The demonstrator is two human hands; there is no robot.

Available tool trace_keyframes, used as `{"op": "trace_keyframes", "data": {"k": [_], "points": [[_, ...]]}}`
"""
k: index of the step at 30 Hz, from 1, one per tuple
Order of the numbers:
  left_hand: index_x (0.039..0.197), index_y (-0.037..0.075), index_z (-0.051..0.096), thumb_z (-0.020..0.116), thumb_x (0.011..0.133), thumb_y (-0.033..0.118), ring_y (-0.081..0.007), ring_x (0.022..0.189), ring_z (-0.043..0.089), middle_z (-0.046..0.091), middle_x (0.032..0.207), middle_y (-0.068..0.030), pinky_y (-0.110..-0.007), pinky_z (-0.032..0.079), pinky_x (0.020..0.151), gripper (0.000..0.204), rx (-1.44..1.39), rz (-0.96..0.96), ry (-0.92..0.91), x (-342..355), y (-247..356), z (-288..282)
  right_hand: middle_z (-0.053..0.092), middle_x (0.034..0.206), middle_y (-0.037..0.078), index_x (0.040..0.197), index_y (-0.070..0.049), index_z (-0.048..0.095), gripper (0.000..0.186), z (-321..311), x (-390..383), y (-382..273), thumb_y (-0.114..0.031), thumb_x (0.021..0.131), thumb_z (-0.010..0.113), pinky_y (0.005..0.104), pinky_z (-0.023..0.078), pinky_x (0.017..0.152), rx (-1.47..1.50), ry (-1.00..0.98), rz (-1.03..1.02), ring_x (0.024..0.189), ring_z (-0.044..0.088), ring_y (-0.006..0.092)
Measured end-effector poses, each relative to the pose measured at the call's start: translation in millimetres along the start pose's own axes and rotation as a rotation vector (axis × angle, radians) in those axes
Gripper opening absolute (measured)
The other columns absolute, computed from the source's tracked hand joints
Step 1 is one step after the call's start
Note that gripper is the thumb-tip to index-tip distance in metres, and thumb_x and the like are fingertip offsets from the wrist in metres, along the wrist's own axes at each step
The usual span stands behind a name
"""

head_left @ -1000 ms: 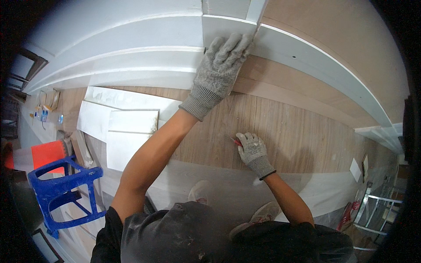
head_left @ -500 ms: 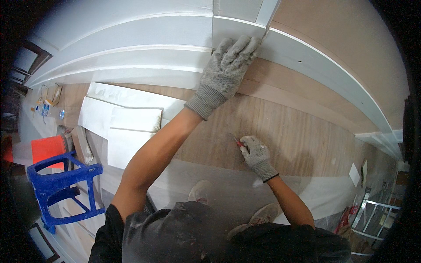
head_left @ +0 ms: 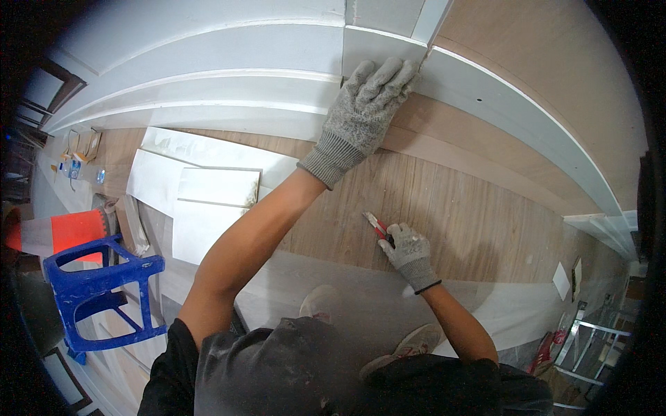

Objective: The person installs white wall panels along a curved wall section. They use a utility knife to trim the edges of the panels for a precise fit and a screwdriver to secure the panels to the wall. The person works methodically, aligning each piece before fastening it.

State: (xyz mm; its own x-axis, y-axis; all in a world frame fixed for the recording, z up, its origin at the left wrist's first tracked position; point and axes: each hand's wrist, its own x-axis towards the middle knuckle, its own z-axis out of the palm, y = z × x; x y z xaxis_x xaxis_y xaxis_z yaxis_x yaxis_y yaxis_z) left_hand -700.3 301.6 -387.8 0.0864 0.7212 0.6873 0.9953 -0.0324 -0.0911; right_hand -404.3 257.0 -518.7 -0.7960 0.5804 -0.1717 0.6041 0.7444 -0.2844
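My left hand, in a grey knitted glove, lies with its fingers stretched out against a short whitish panel on the wall. That panel meets a longer grey-white strip to its right, which has a small dark hole in it. Lower down, my right hand, gloved the same way, is closed around a red utility knife. The knife's tip points up and to the left, over the wood-look floor, apart from the wall. Part of its handle is hidden by my fingers.
Several white boards lie overlapping on the floor at left. Beyond them are a blue plastic stool and an orange-and-white cone. A metal ladder is at the right. Translucent sheeting covers the floor by my shoes.
My right hand has drawn slightly down toward me, and more of the red knife now shows. My left hand stays flat on the panel; the whole view has shifted a little.
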Motion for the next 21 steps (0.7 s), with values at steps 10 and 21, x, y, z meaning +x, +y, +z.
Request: {"op": "trace_keyframes", "data": {"k": [10, 21], "points": [[0.146, 0.011, 0.053, 0.058, 0.094, 0.014, -0.0242, 0.152, 0.03, 0.032, 0.166, -0.0054, -0.048, 0.029, 0.125, 0.052, -0.004, 0.011, 0.007, -0.9, -0.5, 0.2, 0.064, 0.097, 0.012, 0.106, -0.01, 0.059, 0.035, -4.6, 1.0, -1.9, -0.043, 0.097, 0.064, 0.0486, 0.053, 0.076, 0.013, -0.032, 0.075, 0.087, 0.068, 0.0328], [0.152, 0.011, 0.047, 0.059, 0.094, 0.019, -0.0254, 0.152, 0.03, 0.03, 0.166, -0.0064, -0.048, 0.026, 0.126, 0.06, 0.066, 0.037, -0.001, -0.1, -2.3, 1.7, 0.067, 0.098, 0.012, 0.104, -0.01, 0.061, 0.034, -0.6, -4.4, -0.2, -0.043, 0.098, 0.064, 0.0476, 0.052, 0.076, 0.002, 0.026, 0.014, 0.087, 0.069, 0.031]]}}
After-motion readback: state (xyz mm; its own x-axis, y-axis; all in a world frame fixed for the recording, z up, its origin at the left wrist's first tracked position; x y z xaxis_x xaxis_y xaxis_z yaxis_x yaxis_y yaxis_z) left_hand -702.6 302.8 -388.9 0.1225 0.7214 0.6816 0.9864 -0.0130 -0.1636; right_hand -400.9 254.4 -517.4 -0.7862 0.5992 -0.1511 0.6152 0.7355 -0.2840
